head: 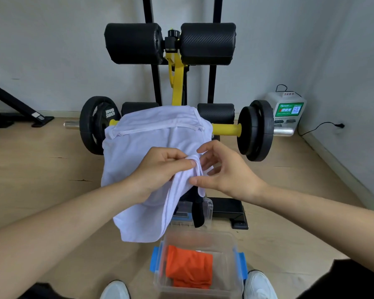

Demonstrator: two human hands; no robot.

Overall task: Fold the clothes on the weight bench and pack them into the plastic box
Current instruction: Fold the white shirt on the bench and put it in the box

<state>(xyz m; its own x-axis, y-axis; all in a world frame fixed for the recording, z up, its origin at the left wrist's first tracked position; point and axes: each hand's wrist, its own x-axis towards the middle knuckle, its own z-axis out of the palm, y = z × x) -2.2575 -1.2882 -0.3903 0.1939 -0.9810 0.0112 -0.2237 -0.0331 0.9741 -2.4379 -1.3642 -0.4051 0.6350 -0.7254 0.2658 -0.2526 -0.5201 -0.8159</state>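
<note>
Nearest my view, two bare forearms reach toward the weight bench (177, 67). On it the left hand (160, 169) pinches a rolled hem of the white garment (136, 147) between thumb and fingers, while the right hand (227, 171), fingers spread and loose, only touches that hem. That garment drapes over the bench's near end, not yet folded, with a black garment (198, 214) hanging under it. Below, the plastic box (233, 247) on the floor holds one folded orange garment (188, 266), so I judge the job under way with at least two pieces left.
</note>
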